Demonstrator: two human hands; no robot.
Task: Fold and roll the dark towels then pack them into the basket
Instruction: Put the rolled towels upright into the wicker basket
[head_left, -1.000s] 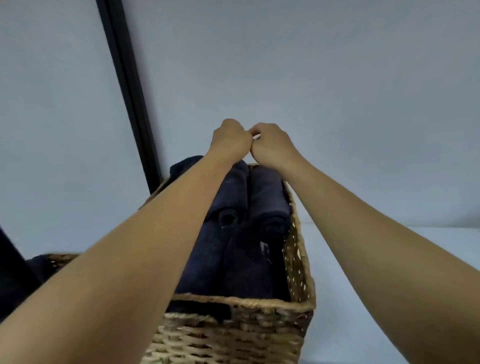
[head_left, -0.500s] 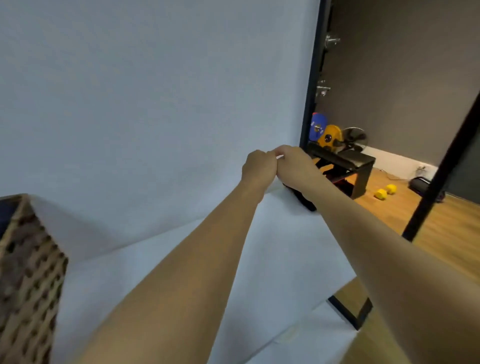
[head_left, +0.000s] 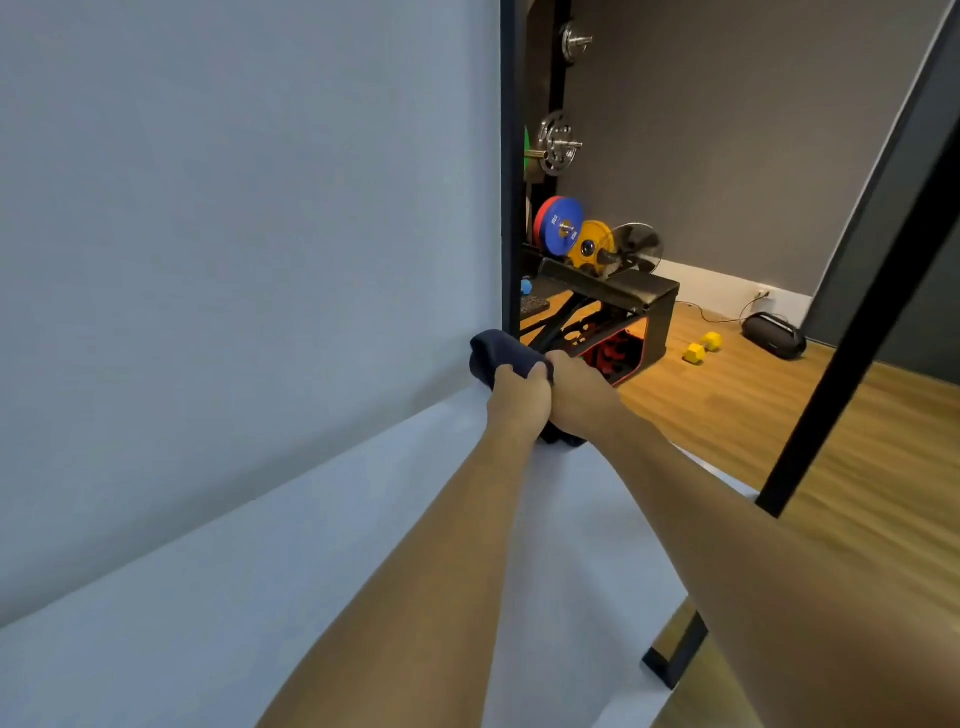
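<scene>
A dark navy towel (head_left: 493, 351) lies bunched at the far right corner of the white table (head_left: 260, 597), against the backdrop. My left hand (head_left: 519, 397) and my right hand (head_left: 579, 395) are side by side, both closed on this towel, with cloth showing above and below my fingers. The basket is out of view.
A white backdrop (head_left: 234, 234) rises behind the table. A black frame post (head_left: 511, 166) stands at its right edge, and another black bar (head_left: 862, 322) slants across the right. Beyond are weight plates (head_left: 563, 228), a black bench (head_left: 623, 296) and wooden floor (head_left: 831, 441).
My view swung right, away from the basket with rolled towels, which has left the frame. My hands reached the table's far right corner and closed on a dark towel there.
</scene>
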